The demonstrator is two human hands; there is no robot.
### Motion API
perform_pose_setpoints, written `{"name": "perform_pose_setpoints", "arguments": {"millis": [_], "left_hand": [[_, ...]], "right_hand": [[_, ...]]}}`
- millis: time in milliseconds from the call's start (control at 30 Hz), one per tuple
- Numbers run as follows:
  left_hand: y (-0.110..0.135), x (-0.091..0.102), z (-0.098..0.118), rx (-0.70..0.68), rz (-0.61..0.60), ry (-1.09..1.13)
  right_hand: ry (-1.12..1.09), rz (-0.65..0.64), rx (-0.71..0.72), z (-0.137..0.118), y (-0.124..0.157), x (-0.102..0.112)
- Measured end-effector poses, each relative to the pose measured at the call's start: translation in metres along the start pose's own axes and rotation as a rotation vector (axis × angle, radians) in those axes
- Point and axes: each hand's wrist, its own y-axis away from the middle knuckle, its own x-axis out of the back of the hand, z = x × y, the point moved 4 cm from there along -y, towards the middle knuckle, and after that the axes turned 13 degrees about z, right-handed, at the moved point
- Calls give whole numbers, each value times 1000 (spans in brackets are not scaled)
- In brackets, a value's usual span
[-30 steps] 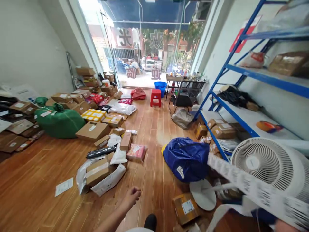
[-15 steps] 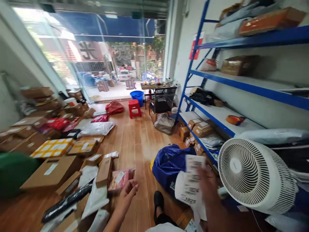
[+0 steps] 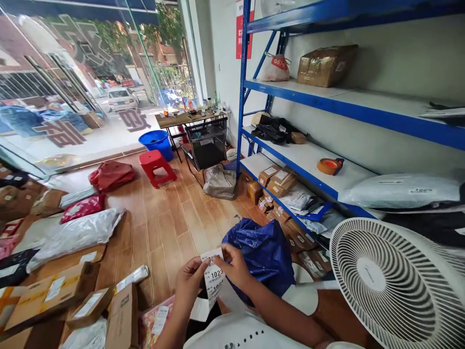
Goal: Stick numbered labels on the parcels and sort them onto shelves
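Note:
A strip of white printed labels (image 3: 215,281) hangs between my two hands, with numbers such as 1023 readable on it. My left hand (image 3: 192,274) pinches its left edge near the top. On the upper right corner, my right hand (image 3: 234,264) has its thumb and fingers closed on the same strip. The lower part curls down toward my lap, over a white shirt (image 3: 250,334). Just beyond my right hand a crumpled blue bag (image 3: 263,252) rests on the floor.
A white fan (image 3: 385,286) stands close on my right, before blue shelving (image 3: 337,104) with parcels. Boxes and a white plastic parcel (image 3: 78,237) cover the floor at left. Ahead are a red stool (image 3: 157,167), a blue bucket (image 3: 157,143) and a cluttered table (image 3: 189,118).
The view has turned right and down. My left hand, empty before, now grips the label strip too. My right hand has brought the strip from the right to the middle.

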Motion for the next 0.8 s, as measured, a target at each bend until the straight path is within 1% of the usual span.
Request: {"name": "perform_pose_setpoints", "arguments": {"millis": [67,167,267,333,400,467,533,567,600,700,733,767,800], "left_hand": [[-64,5,9,-35,-40,-11],[-173,13,27,-111,-113,-64],[-286,19,54,-199,-187,-148],[-358,21,77,-278,-198,-221],[-422,16,99,-347,-203,-281],[-477,1,115,-369,-221,-294],[-524,-22,124,-327,-246,-256],[-545,-37,125,-279,-281,-217],[-564,-55,125,-208,-339,-169],[-615,-114,119,46,-565,-41],[-634,-133,117,94,-603,-29],[-654,-151,115,108,-604,-35],[-677,-168,112,90,-578,-52]], "right_hand": [[-5,72,4,9,-59,-19],[5,130,20,20,-149,-55],[-97,267,-43,37,-239,-97],[-176,370,-90,49,-295,-125],[-203,457,-106,59,-348,-146],[-174,539,-85,66,-395,-156],[-119,628,-63,73,-437,-153],[-92,669,-61,77,-456,-147],[-70,708,-65,83,-474,-138],[-54,799,-120,105,-530,-104],[-57,812,-142,115,-551,-91],[-59,811,-162,125,-574,-79],[-63,792,-180,137,-598,-66]]}}
